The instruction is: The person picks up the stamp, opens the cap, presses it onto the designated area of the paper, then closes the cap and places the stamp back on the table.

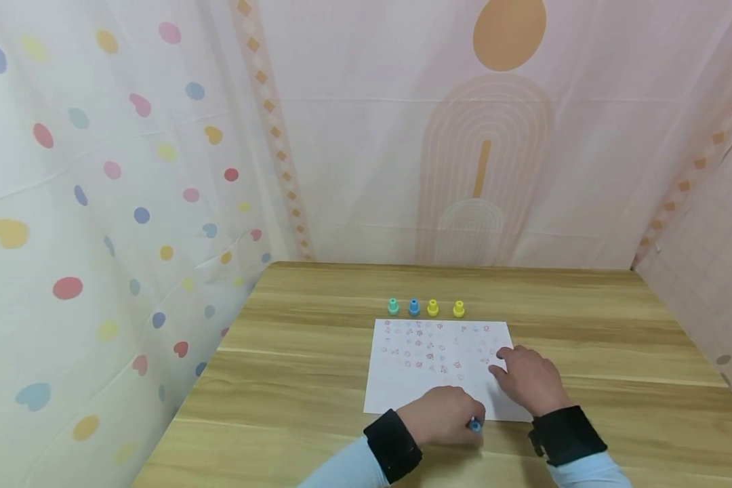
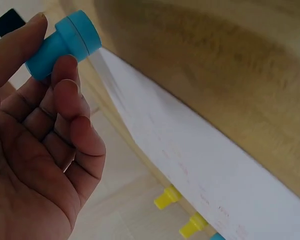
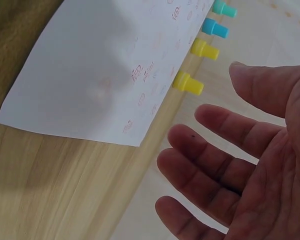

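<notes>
My left hand (image 1: 445, 417) pinches a small blue stamp (image 2: 65, 44) between thumb and fingertips, at the front edge of a white sheet of paper (image 1: 396, 396). The stamp's wide end points away from the palm in the left wrist view. Rows of small, mostly reddish prints cover the far part of the sheet; its near strip is plain. Over the sheet's right edge is my right hand (image 1: 532, 378), thumb and fingers spread apart and holding nothing. In the right wrist view its fingers (image 3: 205, 172) are loosely bent.
Behind the paper, a green stamp (image 1: 393, 306), another blue stamp (image 1: 414, 308) and two yellow stamps, one at the right end (image 1: 459, 309), stand in a row. The wooden table (image 1: 280, 379) reaches back to a patterned curtain (image 1: 354, 169).
</notes>
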A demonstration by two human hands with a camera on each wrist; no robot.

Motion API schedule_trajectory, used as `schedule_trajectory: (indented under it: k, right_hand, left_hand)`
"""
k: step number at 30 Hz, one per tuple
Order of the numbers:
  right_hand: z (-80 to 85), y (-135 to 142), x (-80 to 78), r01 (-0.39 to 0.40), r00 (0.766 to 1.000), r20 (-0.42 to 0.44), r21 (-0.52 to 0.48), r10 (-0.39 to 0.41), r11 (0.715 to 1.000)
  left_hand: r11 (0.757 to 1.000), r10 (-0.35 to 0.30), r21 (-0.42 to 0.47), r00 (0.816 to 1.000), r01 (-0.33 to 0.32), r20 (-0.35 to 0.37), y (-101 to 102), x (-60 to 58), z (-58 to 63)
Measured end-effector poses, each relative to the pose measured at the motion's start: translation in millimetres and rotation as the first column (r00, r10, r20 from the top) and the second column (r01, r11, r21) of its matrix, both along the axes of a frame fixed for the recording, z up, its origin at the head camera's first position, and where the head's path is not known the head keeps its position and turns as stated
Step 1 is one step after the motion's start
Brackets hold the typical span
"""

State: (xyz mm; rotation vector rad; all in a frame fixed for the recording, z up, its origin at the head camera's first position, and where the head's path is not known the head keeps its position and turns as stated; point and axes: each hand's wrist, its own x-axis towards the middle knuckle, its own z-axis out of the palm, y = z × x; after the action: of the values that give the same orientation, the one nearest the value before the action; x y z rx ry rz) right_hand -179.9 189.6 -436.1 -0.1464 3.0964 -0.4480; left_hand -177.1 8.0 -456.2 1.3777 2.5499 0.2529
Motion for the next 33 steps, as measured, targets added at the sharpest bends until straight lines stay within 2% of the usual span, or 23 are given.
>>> schedule_trajectory:
  k: [9,16,21,25,33]
  right_hand:
    - [-2.5,0,0.3,-0.005,0.999,-0.034,-0.003,0.005,1.0]
    - [-4.3,0,1.2,-0.005,0.999,-0.041,-0.007,0.005,1.0]
    - [-5.0,0,1.6,0.002,0.999,-0.032,-0.004,-0.002,1.0]
    - [-6.3,0,2.2,0.001,0.999,-0.038,-0.007,-0.001,1.0]
    - [-9.5,-1,2.3,0.0,0.999,-0.038,-0.005,-0.001,1.0]
  left_hand:
    - [1.0,-0.014,-0.016,1.0,0.014,0.012,0,5.9,-3.2]
    - [1.0,0.018,-0.014,0.999,-0.017,0.032,-2,1.3,-4.8]
    - [0.998,0.066,-0.008,0.995,-0.066,0.073,-7,-7.1,-1.0]
    - [0.991,0.127,0.025,0.987,-0.131,0.1,-15,-15.7,4.6]
    - [0.967,0.243,0.073,0.969,-0.246,0.042,-37,-40.1,13.4]
